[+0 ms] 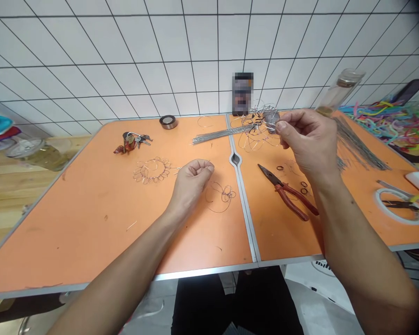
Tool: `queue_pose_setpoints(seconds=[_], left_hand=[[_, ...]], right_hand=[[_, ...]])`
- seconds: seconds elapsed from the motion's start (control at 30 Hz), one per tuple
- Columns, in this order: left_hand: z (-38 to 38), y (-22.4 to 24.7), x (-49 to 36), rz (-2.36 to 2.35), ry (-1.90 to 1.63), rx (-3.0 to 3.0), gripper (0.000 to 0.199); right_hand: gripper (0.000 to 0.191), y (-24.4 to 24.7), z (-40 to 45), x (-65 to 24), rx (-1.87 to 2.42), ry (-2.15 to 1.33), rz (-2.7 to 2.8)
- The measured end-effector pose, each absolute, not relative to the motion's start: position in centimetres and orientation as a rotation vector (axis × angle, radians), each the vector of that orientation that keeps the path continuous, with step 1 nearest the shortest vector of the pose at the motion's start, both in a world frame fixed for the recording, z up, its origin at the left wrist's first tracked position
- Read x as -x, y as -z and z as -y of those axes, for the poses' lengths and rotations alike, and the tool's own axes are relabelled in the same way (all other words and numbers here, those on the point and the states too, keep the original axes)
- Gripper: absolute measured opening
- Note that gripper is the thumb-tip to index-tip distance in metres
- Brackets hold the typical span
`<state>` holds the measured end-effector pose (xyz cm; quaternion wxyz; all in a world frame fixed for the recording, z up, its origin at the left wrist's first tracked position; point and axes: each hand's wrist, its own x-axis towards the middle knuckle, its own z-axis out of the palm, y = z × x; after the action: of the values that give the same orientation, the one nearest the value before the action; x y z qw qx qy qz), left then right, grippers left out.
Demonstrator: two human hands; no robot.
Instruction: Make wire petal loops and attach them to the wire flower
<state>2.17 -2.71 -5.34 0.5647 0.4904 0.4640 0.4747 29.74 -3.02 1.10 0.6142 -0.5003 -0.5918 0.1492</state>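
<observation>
My left hand [192,181] is closed in a pinch over the orange table [91,223], on a thin wire end too small to make out clearly. Left of it lies a ring of looped wire [152,170]; to its right is a small coiled wire piece [226,193]. My right hand [305,139] is raised, thumb and fingers pinched beside a tangle of thin wire [253,139] and a round grey piece [271,120]; what it grips is unclear. Red-handled pliers [288,195] lie below it. A bundle of straight wires [219,134] lies near the back.
Keys [138,138] and a tape roll [168,122] sit at the back left. A phone [242,93] leans on the wall. A glass jar [340,90], colourful strips [398,125], a wire bundle [363,144] and a white ring [380,204] are at right.
</observation>
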Motion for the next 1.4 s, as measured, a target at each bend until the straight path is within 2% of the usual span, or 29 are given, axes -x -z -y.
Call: queue_pose_setpoints(seconds=[0.1,0.27,0.4,0.6,0.87,1.13,1.33,1.4], left_hand=[[2.73,5.24,-2.18,-1.101,-1.113,-1.158,0.023],[2.77,5.26,-2.15,-1.103,-1.113,-1.159,0.024],[2.83,5.22,-2.18,-1.109,-1.114,-1.159,0.026],[2.83,5.17,-2.2,-1.113,-1.113,-1.167,0.025],[2.78,5.39,-2.2,-1.112,-1.113,-1.166,0.026],[2.87,5.19,-2.34,-1.115,-1.11,-1.158,0.026],[2.82,5.3,-2.27,-1.111,-1.111,-1.164,0.026],[2.76,5.45,-2.25,-1.1,-1.11,-1.169,0.025]], right_hand=[[0.025,-1.03,3.08,-29.7,1.166,-0.326,1.374],[0.019,-1.15,3.25,-29.52,1.159,-0.324,1.354],[0.027,-1.27,3.36,-29.44,1.223,-0.304,1.358],[0.021,-1.32,3.56,-29.33,1.189,-0.3,1.363],[0.032,-1.31,3.72,-29.25,1.212,-0.267,1.367],[0.021,-1.46,3.76,-29.03,1.147,-0.278,1.352],[0.039,-1.57,3.86,-28.93,1.224,-0.247,1.361],[0.039,-1.55,3.84,-28.91,1.235,-0.251,1.358]])
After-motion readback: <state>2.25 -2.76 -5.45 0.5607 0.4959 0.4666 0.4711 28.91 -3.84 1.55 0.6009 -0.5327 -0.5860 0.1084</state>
